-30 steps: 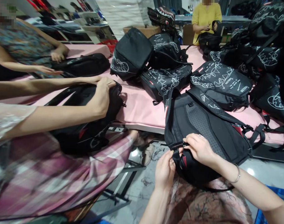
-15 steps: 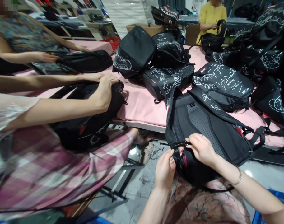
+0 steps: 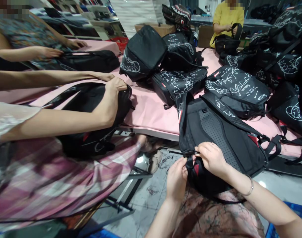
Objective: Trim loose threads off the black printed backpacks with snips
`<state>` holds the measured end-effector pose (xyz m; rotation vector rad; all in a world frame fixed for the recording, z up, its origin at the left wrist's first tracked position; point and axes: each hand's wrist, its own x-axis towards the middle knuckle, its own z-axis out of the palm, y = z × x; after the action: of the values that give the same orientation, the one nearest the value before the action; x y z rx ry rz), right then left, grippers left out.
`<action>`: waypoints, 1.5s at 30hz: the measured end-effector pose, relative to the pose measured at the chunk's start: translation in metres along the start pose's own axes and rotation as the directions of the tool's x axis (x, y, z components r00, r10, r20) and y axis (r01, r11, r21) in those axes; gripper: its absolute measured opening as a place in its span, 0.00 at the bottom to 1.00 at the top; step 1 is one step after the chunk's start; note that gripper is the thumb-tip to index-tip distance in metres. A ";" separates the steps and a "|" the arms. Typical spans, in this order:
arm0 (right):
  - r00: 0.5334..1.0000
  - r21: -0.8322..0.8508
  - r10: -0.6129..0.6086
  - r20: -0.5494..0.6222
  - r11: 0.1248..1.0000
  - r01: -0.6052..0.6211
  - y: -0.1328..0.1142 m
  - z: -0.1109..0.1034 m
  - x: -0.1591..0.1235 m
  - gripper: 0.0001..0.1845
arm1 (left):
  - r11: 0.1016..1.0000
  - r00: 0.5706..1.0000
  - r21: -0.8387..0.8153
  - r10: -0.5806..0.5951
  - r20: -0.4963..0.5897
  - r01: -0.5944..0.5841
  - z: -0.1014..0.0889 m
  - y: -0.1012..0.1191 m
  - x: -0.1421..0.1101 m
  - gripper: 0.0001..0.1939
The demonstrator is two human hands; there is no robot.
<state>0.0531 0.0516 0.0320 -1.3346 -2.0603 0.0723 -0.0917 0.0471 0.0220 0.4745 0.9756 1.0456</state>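
A black backpack point(image 3: 195, 127) rests partly on my lap and partly against the pink table, its padded back panel facing up. At its near top corner my left hand point(image 3: 176, 177) is closed, pinching the black fabric edge. My right hand point(image 3: 211, 158) grips a small dark pointed tool point(image 3: 190, 153), which looks like thread snips, between thumb and fingers. The tool lies across the backpack's edge just above my left fingertips. A red label point(image 3: 196, 169) shows on the fabric between my hands. The tool's blades are too small to make out clearly.
More black backpacks with white scribble prints point(image 3: 236, 87) lie on the pink table point(image 3: 151, 114). At left, a co-worker's hands point(image 3: 114, 86) work on another black bag point(image 3: 91, 99); two more people handle bags farther off. A blue crate point(image 3: 284, 215) stands on the floor at right.
My right hand and the tool have shifted slightly left, and my left hand slightly right. At left, the co-worker's farther arm and the bag have moved a little.
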 end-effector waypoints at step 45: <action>0.940 0.504 0.327 -0.097 0.831 -0.236 -0.005 -0.014 0.007 0.06 | 0.987 0.989 0.152 -0.074 0.132 0.054 -0.012 0.002 0.010 0.06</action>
<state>0.0548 0.0510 0.0487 -1.2549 -1.5369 0.5484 -0.1016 0.0553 0.0131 0.6253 0.9436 0.8744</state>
